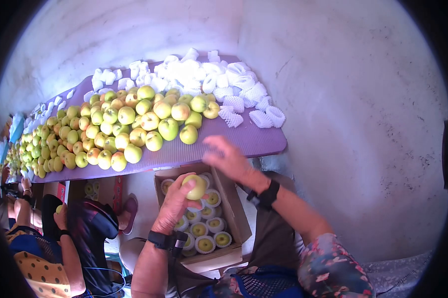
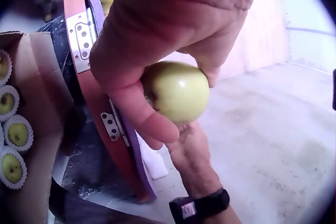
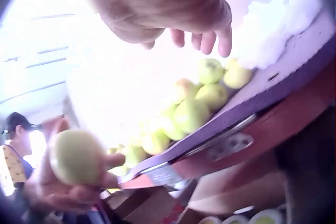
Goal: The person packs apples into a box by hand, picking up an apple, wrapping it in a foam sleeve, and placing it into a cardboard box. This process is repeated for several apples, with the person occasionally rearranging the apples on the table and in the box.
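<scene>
One round yellow-green apple (image 1: 194, 187), gripped by the left hand (image 1: 173, 206). Right hand (image 1: 227, 158) apart, fingers extended, near the purple-padded counter's (image 1: 253, 141) front edge. Wrist views alone show silver metal hinges (image 2: 82, 42).

Tabletop (image 1: 256, 143): purple, finely ribbed; its edge (image 2: 100, 111) red-brown, hinge plate (image 2: 82, 40) silver. Heaped apples (image 1: 168, 129): yellow-green, many blushed orange-red. Held apple (image 1: 194, 187): plain pale yellow-green. Foam nets (image 1: 234, 103): white, mesh-patterned. Carton (image 1: 235, 203): cardboard brown. Wall (image 1: 353, 99): greyish white, dark specks and smudges. Nearer person's sleeve (image 1: 333, 268): floral, pink-red on dark grey-green; wristband (image 1: 269, 194) black. Neighbour's top (image 1: 42, 273): tan-orange, dark polka dots. Shoe (image 1: 130, 213): dull mauve.
</scene>
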Demonstrator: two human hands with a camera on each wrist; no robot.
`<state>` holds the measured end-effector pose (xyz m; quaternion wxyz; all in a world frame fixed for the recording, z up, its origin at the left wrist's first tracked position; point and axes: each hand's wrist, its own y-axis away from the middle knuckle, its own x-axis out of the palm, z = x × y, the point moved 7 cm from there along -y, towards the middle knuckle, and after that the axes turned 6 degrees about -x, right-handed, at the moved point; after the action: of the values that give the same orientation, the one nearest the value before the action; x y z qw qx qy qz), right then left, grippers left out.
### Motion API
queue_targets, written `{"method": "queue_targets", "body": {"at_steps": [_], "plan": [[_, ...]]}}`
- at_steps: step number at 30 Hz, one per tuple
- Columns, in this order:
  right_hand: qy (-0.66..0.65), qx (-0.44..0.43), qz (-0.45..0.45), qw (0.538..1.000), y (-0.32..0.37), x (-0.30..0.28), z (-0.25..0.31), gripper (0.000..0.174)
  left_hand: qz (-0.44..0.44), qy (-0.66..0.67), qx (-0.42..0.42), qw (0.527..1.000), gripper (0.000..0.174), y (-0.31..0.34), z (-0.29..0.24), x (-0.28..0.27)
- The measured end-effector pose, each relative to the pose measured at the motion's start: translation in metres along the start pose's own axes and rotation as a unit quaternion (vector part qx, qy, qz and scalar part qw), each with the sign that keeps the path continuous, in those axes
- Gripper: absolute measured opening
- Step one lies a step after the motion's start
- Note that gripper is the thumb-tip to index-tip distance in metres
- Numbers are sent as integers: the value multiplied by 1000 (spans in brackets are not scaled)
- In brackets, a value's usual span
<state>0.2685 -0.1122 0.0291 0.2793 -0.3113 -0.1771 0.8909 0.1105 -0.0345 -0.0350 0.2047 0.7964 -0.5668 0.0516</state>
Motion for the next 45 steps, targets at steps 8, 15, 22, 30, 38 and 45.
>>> {"method": "queue_targets", "body": {"at_steps": [8, 15, 22, 30, 38, 45], "plan": [[221, 157, -153, 950, -58, -89, -157, 41, 2, 110, 28, 994, 63, -11, 4, -17], [204, 216, -120, 947, -46, -79, -179, 40, -12, 95, 31, 995, 63, -10, 5, -16], [231, 119, -65, 963, -25, -65, -112, 17, -19, 55, 55, 997, 60, 1, -14, -6], [271, -5, -26, 962, -9, -29, -61, 17, -2, 30, 63, 998, 65, 2, -17, -3], [177, -116, 58, 976, -9, 16, 4, 17, -4, 55, 79, 995, 86, 2, -17, -7], [69, -118, 85, 987, -12, 33, 40, 26, -34, 110, 107, 988, 70, 0, -19, -31]]}}
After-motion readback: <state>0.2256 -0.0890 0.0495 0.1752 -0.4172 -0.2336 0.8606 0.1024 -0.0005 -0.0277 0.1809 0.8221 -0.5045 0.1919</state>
